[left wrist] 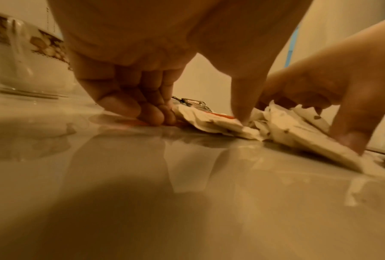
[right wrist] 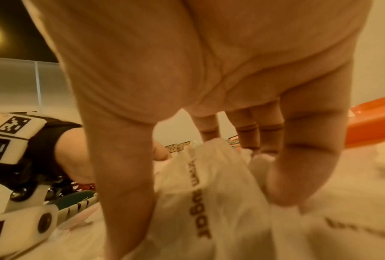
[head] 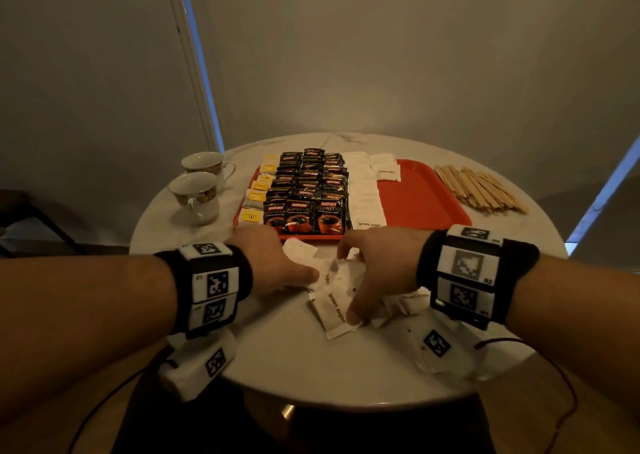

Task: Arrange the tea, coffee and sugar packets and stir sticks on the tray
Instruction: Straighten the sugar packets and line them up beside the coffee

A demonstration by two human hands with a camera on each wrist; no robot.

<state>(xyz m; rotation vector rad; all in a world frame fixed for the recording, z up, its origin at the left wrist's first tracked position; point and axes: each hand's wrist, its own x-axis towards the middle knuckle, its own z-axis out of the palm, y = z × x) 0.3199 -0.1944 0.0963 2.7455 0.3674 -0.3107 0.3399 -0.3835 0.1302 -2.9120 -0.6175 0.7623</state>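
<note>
A loose pile of white brown sugar packets lies on the table in front of the red tray. My left hand sits at the pile's left, fingers curled to the table, thumb pressing a packet against them. My right hand stands over the pile, thumb at the near end, straight fingers touching the far packets. On the tray lie yellow tea packets, Kopiko coffee packets, a row of sugar packets and a small sugar stack. Wooden stir sticks lie on the table right of the tray.
Two patterned cups stand at the table's left, close to my left hand. The round marble table ends just behind my wrists. The tray's right half is bare red. Cables hang from my wrist units below the table edge.
</note>
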